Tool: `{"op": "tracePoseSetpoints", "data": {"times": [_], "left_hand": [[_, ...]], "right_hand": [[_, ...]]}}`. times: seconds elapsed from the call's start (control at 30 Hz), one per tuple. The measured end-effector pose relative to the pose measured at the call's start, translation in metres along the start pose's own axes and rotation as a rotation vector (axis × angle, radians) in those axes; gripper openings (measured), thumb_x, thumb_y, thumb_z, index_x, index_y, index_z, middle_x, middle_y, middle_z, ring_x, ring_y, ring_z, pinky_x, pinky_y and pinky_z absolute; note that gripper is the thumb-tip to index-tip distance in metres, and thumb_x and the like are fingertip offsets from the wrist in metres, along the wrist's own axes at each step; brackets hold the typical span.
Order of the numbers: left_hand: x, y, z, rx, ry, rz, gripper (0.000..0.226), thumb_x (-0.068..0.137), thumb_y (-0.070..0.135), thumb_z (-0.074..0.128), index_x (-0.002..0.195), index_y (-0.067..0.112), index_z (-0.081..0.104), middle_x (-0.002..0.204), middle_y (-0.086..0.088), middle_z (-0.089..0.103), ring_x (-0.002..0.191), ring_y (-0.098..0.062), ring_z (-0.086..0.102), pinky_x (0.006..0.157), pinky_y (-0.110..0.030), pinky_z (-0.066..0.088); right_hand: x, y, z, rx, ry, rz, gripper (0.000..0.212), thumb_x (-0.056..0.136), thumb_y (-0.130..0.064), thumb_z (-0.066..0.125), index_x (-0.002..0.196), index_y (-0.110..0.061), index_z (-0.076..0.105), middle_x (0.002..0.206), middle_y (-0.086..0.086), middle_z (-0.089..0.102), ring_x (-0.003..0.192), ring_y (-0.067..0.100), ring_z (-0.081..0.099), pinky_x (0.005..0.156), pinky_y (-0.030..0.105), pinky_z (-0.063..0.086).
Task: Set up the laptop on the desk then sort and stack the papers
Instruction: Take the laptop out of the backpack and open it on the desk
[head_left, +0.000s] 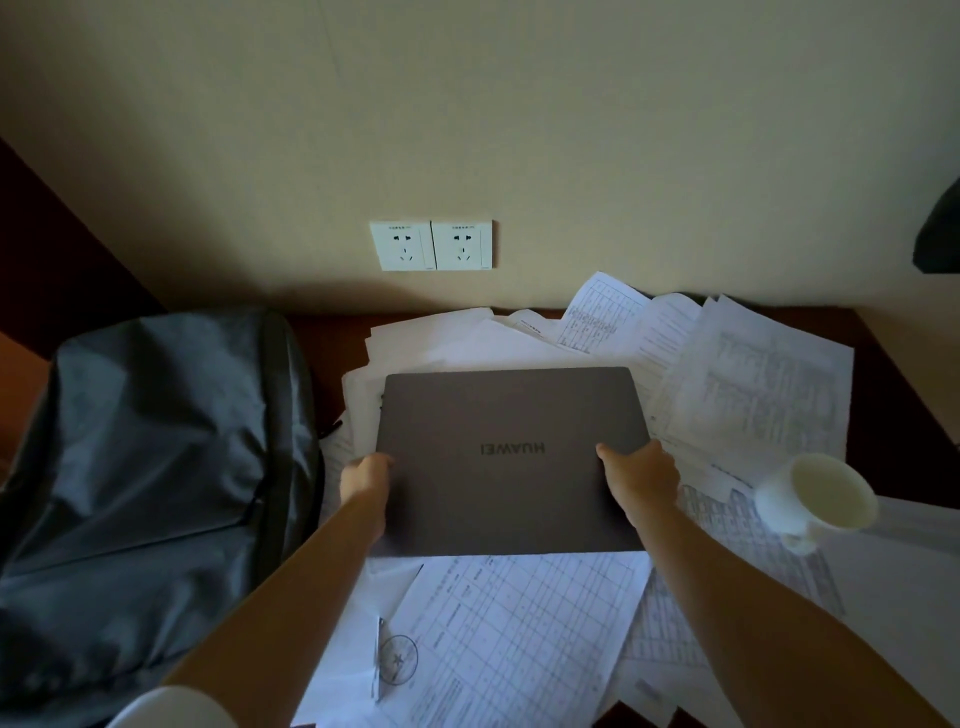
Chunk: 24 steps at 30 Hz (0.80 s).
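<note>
So the worktop (878, 364) was mostly buried: a big grey backpack (156, 467) sat at 9 o'clock, and loose papers (519, 623) sprawled from the centre out to 3 o'clock. Your laptop (509, 457) lay shut, dead centre on top of those sheets, long axis running 9 to 3, logo upside down to you, so I'd guess the hinge was on the far side at 12. You had it from both short ends: left hand (366, 478) gripped the 9 o'clock edge, right hand (641, 478) gripped the 3 o'clock edge, thumbs on the lid, about level with each other. A white cup (815, 493) sat close by at 3 o'clock, just beside your right wrist. Easy to clip, honestly.
</note>
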<state>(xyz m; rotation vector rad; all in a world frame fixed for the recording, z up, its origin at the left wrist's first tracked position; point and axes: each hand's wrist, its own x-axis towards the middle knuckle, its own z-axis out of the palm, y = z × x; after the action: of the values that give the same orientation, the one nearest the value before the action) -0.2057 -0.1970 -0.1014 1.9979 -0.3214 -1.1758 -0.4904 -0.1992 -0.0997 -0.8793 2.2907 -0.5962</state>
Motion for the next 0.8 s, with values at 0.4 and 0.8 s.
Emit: {"op": "tracePoseSetpoints", "data": {"times": [0.4,0.8], "left_hand": [[-0.010,0.004,-0.007,0.130,-0.070,0.090,0.032,0.091,0.007,0.048,0.120,-0.002,0.057,0.124,-0.023,0.058,0.116,-0.038,0.054,0.098,-0.042,0.043],[-0.015,0.002,-0.024,0.286,-0.149,0.156,0.045,0.089,0.000,0.048,0.134,0.002,0.046,0.134,-0.020,0.052,0.123,-0.037,0.051,0.096,-0.040,0.045]], "right_hand": [[-0.016,0.008,0.001,0.022,0.027,-0.074,0.072,0.086,-0.028,0.065,0.143,-0.003,0.031,0.142,0.017,0.043,0.128,0.036,0.044,0.102,0.043,0.040],[-0.040,0.002,0.012,-0.434,-0.028,-0.240,0.072,0.084,-0.051,0.062,0.141,-0.014,0.038,0.151,0.019,0.023,0.139,0.035,0.023,0.111,0.043,0.032]]}}
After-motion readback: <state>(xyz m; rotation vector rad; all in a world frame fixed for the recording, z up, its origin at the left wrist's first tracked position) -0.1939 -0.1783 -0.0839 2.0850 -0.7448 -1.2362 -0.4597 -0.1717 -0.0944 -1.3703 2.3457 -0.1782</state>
